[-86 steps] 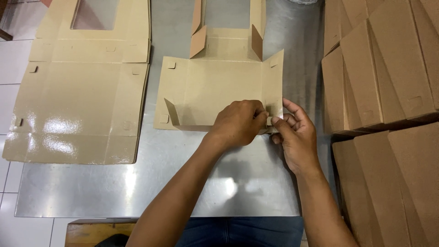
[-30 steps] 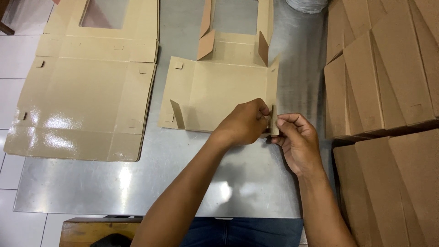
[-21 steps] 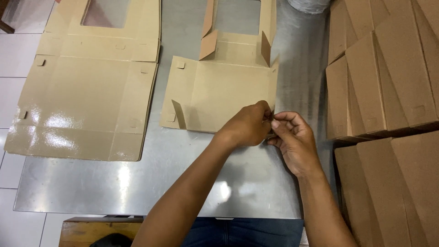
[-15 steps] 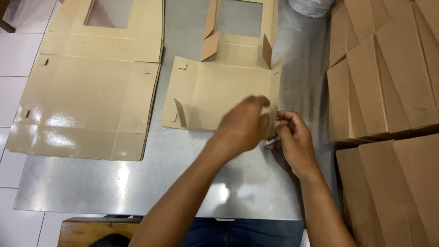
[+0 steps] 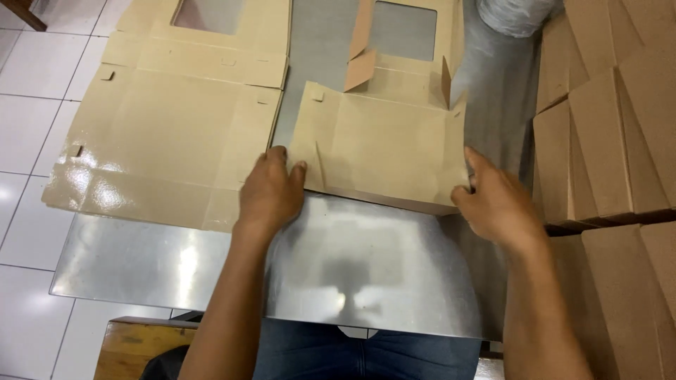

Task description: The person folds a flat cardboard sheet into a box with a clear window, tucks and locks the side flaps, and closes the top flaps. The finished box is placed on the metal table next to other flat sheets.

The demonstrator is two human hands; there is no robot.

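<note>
Carton blank [image 5: 384, 144] lies flat on the metal table [image 5: 366, 274], long axis near-to-far, window end far, near panel's edge running left-right. Left hand [image 5: 271, 193] presses open fingers on its near left corner; right hand [image 5: 496, 204] grips the near right corner. Earlier both hands pinched together at the right corner; now they sit apart. Flat stack [image 5: 162, 134] lies left; folded boxes [image 5: 605, 127] right.

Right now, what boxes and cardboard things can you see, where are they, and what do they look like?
Partly folded box: middle of the metal table, tan card, window cut-out at its far end, left hand and right hand at its near corners.
Flat box blanks: stacked on the left, glossy tan, also with a window cut-out.
Folded boxes: piled at the right, plain brown.
No labels, signs or screens.
</note>
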